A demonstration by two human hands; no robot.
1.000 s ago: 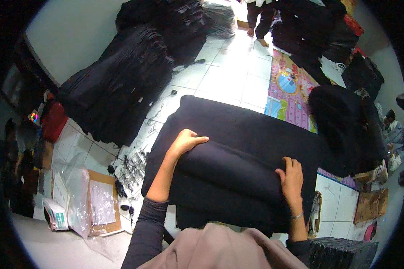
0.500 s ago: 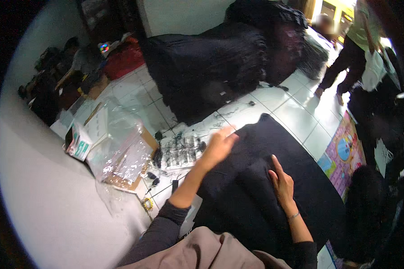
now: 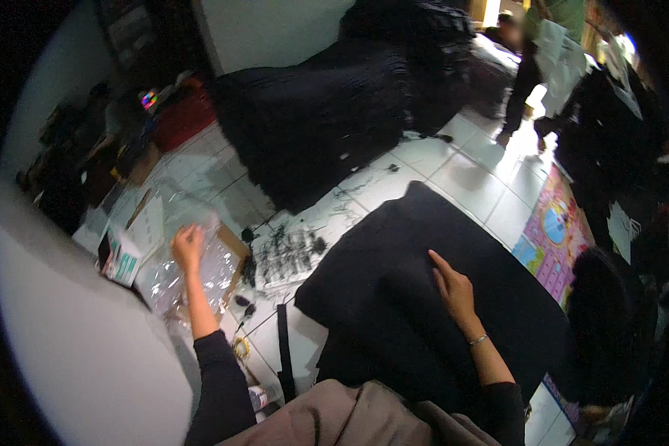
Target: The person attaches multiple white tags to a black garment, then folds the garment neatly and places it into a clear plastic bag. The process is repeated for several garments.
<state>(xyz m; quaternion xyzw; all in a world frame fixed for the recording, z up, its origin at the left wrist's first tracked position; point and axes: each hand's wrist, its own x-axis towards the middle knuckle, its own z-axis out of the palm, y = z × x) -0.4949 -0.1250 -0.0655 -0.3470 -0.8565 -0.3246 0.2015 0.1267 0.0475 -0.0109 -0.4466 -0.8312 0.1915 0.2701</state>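
Note:
A large piece of black cloth [image 3: 394,275] is spread in front of me. My right hand [image 3: 456,296] lies on it, forefinger stretched out and fingers apart. Out to the left, my left hand [image 3: 188,244] is over crumpled clear plastic [image 3: 215,271] at a cardboard box [image 3: 234,245]. Its fingers are drawn together in a pinch; what is between them, if anything, is too small to make out. Just right of the box, a white slab [image 3: 282,260] is strewn with dark tufts. A narrow black strip [image 3: 283,349] lies beside the cloth's left edge.
A big black-covered heap [image 3: 312,119] stands beyond the tiled floor [image 3: 453,178]. A small white-and-green box [image 3: 120,260] sits by the wall at left. At right are a colourful mat [image 3: 554,230] and dark piles [image 3: 609,327]. A person [image 3: 557,44] stands at the far right.
My left hand has swung left from the cloth's far edge to the plastic at the box, its fingers now drawn together. My right hand stays on the cloth. The view has shifted slightly.

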